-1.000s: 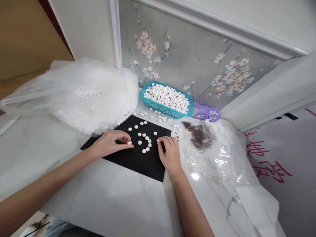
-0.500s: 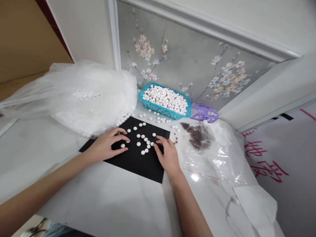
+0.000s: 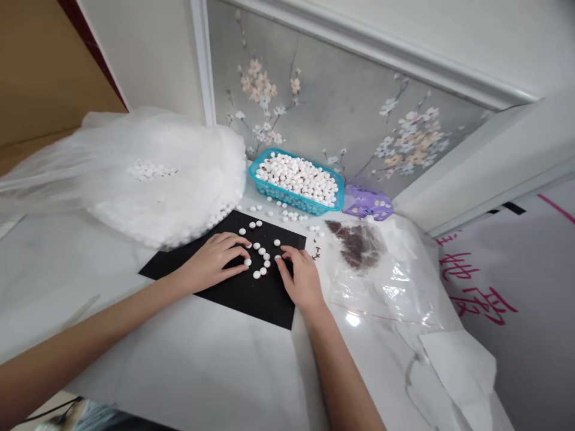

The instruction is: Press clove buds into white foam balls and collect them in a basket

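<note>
On the black sheet [image 3: 251, 299] lie several small white balls, some in a curved row [image 3: 266, 256]. My left hand [image 3: 215, 260] is over the sheet's left part, its thumb and a finger closing around a white ball [image 3: 247, 262]. Another ball is partly hidden under its fingertips. From the right, my right hand [image 3: 302, 276] reaches in, with a white ball [image 3: 277, 257] between thumb and fingertip. A loose ball [image 3: 277, 242] sits just beyond that hand's fingers. Small reddish-brown bits show beside the curved row.
A blue basket [image 3: 287, 197] heaped with white balls stands against the wall. At the left is a large translucent bag [image 3: 162, 173] of balls. Loose balls lie before the basket. A purple packet [image 3: 368, 203] and a clear bag of brown pieces [image 3: 359, 245] lie to the right.
My left hand has moved right, toward the curved row, and closed in on a ball. Balls near it have shifted. My right hand stays near its place, its ball now slightly apart from the row.
</note>
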Available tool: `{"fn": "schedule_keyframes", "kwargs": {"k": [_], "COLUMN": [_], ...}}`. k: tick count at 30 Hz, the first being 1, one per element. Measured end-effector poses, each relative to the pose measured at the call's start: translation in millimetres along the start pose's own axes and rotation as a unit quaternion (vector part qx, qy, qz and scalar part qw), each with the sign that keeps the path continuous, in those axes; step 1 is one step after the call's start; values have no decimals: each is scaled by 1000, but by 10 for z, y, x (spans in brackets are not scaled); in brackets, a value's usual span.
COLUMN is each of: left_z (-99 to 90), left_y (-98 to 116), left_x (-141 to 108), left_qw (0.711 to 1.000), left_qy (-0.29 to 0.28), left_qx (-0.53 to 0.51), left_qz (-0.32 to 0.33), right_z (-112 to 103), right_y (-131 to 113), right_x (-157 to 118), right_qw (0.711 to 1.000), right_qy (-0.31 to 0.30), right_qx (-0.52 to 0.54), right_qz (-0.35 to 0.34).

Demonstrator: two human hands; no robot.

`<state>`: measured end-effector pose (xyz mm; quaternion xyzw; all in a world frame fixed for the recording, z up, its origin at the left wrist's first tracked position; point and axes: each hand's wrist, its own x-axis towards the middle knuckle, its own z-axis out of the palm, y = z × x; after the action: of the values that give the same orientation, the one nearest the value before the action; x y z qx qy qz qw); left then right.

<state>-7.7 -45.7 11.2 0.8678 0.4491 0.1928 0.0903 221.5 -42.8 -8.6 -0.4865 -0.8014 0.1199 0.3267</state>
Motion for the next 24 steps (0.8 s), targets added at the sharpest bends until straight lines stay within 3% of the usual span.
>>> {"fn": "schedule_keyframes", "kwargs": {"k": [10,16,18,20,24], "left_z": [-26,-26,-28,-27,-23], "left_y": [22,58,71,80,74], "left_x": [-12,-32,-39,-49,-79], "left_qw": [1000,1000,1000,1000,999], "left_qy": [0,-6,-4,5,26], "left_qx": [-19,-5,-6,-8,-2], "left_qz": [-11,16,20,25,48], "right_z": [-10,-28,-231,-567,-1218], "right_y": [-3,42,-7,-62,-3], "right_x": [-4,39,62,6,-507], "right_qw": [1000,994,994,993,958], "right_qy": [8,99,91,49,1], "right_qx": [1,16,-23,-59,-52], "right_qz": [-1,48,59,87,284]}}
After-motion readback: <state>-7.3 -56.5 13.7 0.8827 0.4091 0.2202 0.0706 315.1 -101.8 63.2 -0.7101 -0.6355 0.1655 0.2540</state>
